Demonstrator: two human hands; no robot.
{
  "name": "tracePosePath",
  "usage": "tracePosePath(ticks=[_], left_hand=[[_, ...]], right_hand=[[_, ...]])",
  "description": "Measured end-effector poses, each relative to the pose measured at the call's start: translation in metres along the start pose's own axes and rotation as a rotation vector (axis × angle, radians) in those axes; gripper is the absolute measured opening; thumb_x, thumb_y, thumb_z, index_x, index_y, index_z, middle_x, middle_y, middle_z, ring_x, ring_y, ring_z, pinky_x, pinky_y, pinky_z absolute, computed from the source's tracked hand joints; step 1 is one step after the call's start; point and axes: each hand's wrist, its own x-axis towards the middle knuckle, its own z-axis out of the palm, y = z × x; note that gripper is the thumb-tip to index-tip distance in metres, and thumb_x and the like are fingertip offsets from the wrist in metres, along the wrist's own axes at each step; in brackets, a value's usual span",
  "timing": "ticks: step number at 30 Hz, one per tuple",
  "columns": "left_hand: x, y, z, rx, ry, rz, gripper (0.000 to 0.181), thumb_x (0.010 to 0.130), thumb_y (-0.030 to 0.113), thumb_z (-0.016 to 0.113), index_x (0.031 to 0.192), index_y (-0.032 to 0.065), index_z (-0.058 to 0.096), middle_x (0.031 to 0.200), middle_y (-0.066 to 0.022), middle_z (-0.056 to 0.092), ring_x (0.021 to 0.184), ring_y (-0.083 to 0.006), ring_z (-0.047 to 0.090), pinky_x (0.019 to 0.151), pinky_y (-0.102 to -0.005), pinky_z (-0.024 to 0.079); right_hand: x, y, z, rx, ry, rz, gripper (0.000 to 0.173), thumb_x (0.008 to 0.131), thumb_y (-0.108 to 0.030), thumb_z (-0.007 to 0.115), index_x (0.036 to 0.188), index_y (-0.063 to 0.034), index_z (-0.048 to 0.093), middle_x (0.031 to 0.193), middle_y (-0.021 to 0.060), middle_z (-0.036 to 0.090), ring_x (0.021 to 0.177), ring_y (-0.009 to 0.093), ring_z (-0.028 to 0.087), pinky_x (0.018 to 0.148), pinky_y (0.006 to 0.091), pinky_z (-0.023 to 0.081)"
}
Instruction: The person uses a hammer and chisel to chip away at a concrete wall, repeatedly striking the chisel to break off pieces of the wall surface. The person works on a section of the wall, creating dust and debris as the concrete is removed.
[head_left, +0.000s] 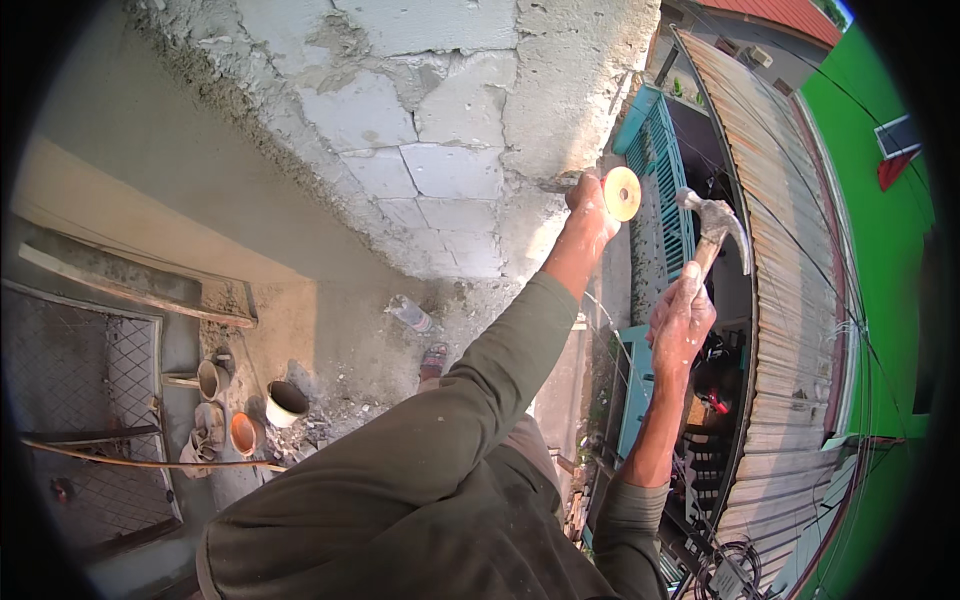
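My left hand is closed around a tool with a round, pale yellow disc end, apparently a chisel with a hand guard. Its far end points at the edge of the rough block wall, where a dark notch shows; whether it touches cannot be told. In my right hand is a claw hammer, gripped by its wooden handle and raised to the right of the disc. The hammer head is spattered with pale dust or mortar, and there is a gap between it and the disc.
Below stand a white bucket, an orange bucket and rubble. A plastic bottle lies near my sandalled foot. To the right are a drop, overhead cables, a teal railing and a corrugated metal roof.
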Motion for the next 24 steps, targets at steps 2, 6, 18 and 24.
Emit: tracePosePath(ticks=[2,6,18,24], left_hand=[[-0.012,-0.008,-0.005,-0.012,0.019,0.027,0.041,0.097,0.019,0.053,0.128,-0.0076,0.051,0.120,-0.0229,0.065,0.098,-0.0359,0.073,0.087,-0.0494,0.063],[-0.041,-0.025,0.016,0.006,0.038,-0.029,0.036,0.096,0.016,0.052,0.123,-0.0071,0.054,0.116,-0.0215,0.066,0.094,-0.0346,0.074,0.085,-0.0489,0.064],[0.013,0.015,-0.052,0.104,0.349,0.011,0.040,0.099,0.020,0.050,0.130,-0.0035,0.059,0.128,-0.0167,0.066,0.108,-0.0354,0.072,0.080,-0.0550,0.062],[-0.041,-0.009,-0.179,0.357,0.155,-0.131,0.025,0.099,0.022,0.057,0.115,0.0021,0.058,0.107,-0.0158,0.067,0.091,-0.0316,0.072,0.080,-0.0492,0.063]], right_hand=[[-0.011,-0.026,0.004,0.336,0.174,-0.232,0.054,0.108,-0.055,0.051,0.078,-0.0100,0.048,0.063,0.0006,0.046,0.048,0.008,0.043,0.040,0.0263,0.035],[0.012,0.046,0.030,0.142,0.207,-0.405,0.055,0.109,-0.053,0.051,0.077,-0.0071,0.052,0.064,0.0019,0.046,0.053,0.013,0.041,0.049,0.0289,0.038],[-0.006,0.065,0.028,-0.592,-0.279,-0.138,0.050,0.109,-0.038,0.057,0.092,0.0092,0.062,0.067,0.0135,0.055,0.063,0.021,0.048,0.062,0.0444,0.043],[-0.094,0.123,0.007,-0.181,-0.117,0.192,0.047,0.110,-0.039,0.054,0.077,-0.0062,0.053,0.060,-0.0023,0.046,0.055,0.008,0.041,0.049,0.0308,0.036]])
